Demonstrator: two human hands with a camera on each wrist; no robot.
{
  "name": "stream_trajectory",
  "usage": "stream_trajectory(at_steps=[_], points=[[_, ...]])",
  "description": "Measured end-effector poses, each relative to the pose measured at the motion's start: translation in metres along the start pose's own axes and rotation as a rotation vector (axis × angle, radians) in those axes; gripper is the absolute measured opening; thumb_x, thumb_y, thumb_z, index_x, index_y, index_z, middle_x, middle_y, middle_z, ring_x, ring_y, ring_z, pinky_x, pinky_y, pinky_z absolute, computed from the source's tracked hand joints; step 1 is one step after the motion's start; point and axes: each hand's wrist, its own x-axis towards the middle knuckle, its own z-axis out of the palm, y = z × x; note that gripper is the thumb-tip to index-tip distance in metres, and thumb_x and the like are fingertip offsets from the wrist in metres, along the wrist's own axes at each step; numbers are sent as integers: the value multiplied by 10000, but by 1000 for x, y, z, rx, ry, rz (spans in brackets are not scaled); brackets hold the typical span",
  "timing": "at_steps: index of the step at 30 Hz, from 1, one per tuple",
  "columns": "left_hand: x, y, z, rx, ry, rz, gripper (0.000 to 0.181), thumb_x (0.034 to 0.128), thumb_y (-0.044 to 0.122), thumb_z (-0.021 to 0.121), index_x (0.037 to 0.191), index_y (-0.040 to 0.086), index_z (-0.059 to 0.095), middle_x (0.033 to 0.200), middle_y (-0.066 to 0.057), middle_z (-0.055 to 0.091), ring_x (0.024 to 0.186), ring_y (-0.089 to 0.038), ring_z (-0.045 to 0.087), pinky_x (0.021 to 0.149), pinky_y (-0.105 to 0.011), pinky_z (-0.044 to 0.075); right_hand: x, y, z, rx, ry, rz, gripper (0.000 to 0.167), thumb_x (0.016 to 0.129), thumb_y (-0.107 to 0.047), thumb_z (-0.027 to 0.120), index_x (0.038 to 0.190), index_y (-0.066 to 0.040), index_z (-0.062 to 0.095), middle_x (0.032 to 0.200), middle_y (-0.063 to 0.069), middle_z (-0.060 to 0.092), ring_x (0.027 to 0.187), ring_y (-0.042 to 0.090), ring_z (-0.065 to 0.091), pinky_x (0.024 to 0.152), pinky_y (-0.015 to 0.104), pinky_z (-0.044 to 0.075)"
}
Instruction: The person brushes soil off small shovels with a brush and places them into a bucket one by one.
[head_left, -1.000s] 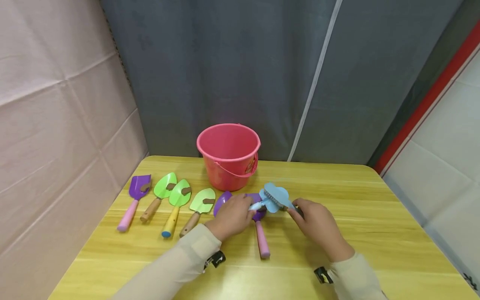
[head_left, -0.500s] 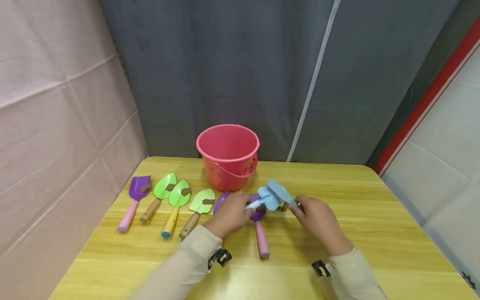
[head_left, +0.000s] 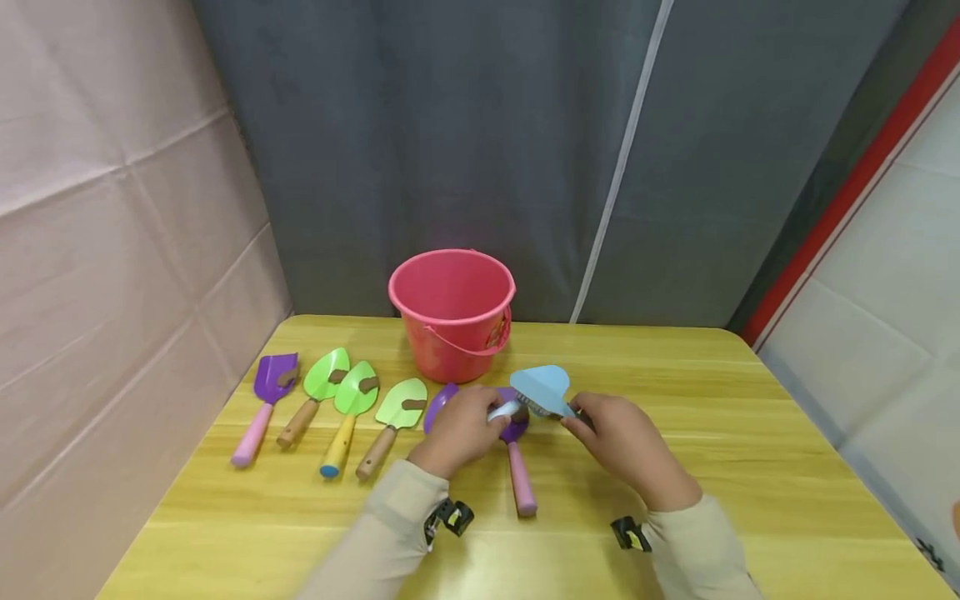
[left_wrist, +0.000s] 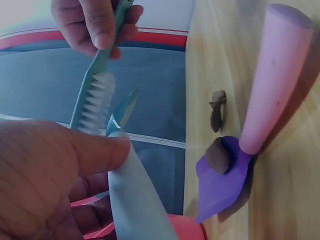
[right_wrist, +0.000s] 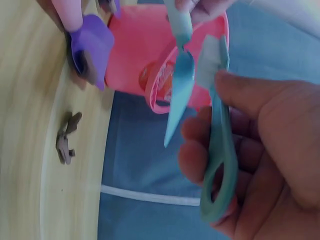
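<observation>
My left hand (head_left: 459,432) holds a light blue toy shovel by its pale handle (left_wrist: 137,195), thumb on top. In the right wrist view the shovel's blade (right_wrist: 181,82) points away from that hand. My right hand (head_left: 628,446) grips a blue-green brush (right_wrist: 220,150) with white bristles (left_wrist: 98,102), its looped handle lying in the fingers. The brush head is close to the shovel blade, overlapping it in the head view; contact cannot be made out. Beneath the left hand lies a purple shovel (left_wrist: 222,185) with a pink handle and a brown lump on it.
Behind the hands stands a pink bucket (head_left: 453,321). A purple shovel (head_left: 276,375) and several green ones, including a green shovel (head_left: 357,390) with a yellow handle, lie at left with brown pieces on their blades. Brown lumps (right_wrist: 65,140) lie on the wooden table (head_left: 750,467).
The right hand has shifted slightly left and the brush head has swung down and left across the shovel blade. The left hand keeps its hold on the shovel, almost in place.
</observation>
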Motion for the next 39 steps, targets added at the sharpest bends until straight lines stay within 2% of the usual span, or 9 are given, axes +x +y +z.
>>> stream_trajectory(at_steps=[4, 10, 16, 20, 23, 26, 30, 33, 39], points=[[-2, 0, 0, -28, 3, -2, 94, 912, 197, 720, 953, 119, 684, 886, 9, 602, 771, -148, 549, 675, -321, 475, 0, -5, 4, 18, -25, -9, 111, 910, -184, 732, 885, -126, 640, 666, -84, 510, 571, 85, 430, 543, 275, 380], [-7, 2, -1, -56, 7, 13, 120, 906, 173, 718, 841, 132, 626, 789, 20, 546, 677, -138, 513, 591, -291, 445, 0, 8, 4, -19, 13, 60, 115, 935, -201, 703, 885, -126, 632, 634, -58, 484, 543, 115, 418, 518, 295, 358], [-11, -1, 3, -60, 30, 7, 115, 896, 167, 724, 828, 140, 634, 793, 34, 543, 688, -132, 511, 606, -293, 444, 0, 26, 2, -44, 22, 145, 149, 954, -193, 674, 891, -70, 619, 596, -15, 451, 511, 140, 395, 490, 302, 326], [-12, -4, 6, -71, 20, -5, 122, 892, 171, 732, 820, 146, 636, 781, 38, 537, 672, -129, 504, 592, -288, 440, -1, 26, 0, -70, 32, 183, 156, 944, -181, 684, 898, -44, 624, 592, -7, 455, 506, 148, 396, 484, 304, 325], [-14, -5, 7, -78, 25, -6, 121, 887, 162, 737, 822, 137, 638, 783, 35, 534, 670, -130, 502, 589, -289, 438, 1, 17, 0, -56, 59, 143, 139, 936, -177, 695, 887, -62, 632, 604, -19, 468, 514, 144, 406, 488, 308, 339], [-14, -5, 7, -74, 33, -7, 110, 888, 163, 734, 838, 126, 643, 790, 30, 538, 675, -133, 503, 594, -289, 437, 1, 6, 3, -48, 75, 56, 121, 920, -173, 718, 871, -95, 639, 641, -45, 501, 537, 125, 422, 508, 304, 368], [-15, -4, 7, -58, 37, 2, 116, 884, 166, 736, 845, 113, 640, 790, 20, 537, 678, -137, 500, 599, -289, 435, 1, -4, 9, -56, 44, -17, 151, 907, -181, 736, 840, -130, 611, 665, -73, 501, 560, 99, 422, 529, 287, 376], [-15, -3, 8, -41, 31, 12, 136, 882, 166, 740, 828, 118, 625, 779, 18, 525, 676, -137, 492, 600, -284, 428, 0, -5, 13, -49, 24, -8, 155, 910, -188, 733, 845, -133, 603, 671, -74, 509, 565, 96, 424, 530, 284, 374], [-18, -3, 11, -7, 37, 34, 161, 881, 166, 735, 784, 144, 609, 766, 26, 517, 688, -136, 488, 607, -280, 414, 0, 11, 18, -60, 75, 63, 136, 919, -194, 722, 898, -85, 644, 670, -31, 531, 564, 135, 440, 522, 314, 383]])
